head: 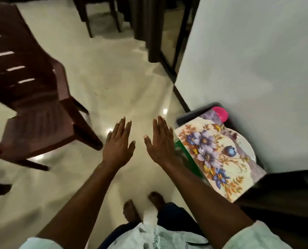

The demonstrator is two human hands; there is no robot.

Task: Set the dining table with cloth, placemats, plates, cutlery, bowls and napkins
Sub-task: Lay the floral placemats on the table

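My left hand [119,144] and my right hand [161,142] are stretched out flat over the floor, palms down, fingers apart, holding nothing. To the right of my right hand a dark crate [187,116] stands against the wall. On top of it lies a floral placemat [216,157] with blue and purple flowers. A white plate's rim [246,142] shows behind the mat, and a pink round object [220,113] sits at the crate's far end. Something green [185,155] shows under the mat's left edge.
A dark brown plastic chair [33,112] stands at the left. More dark chair and table legs [149,29] stand at the far end of the shiny cream floor [113,83]. A white wall [257,69] fills the right side. My bare feet [144,207] are below.
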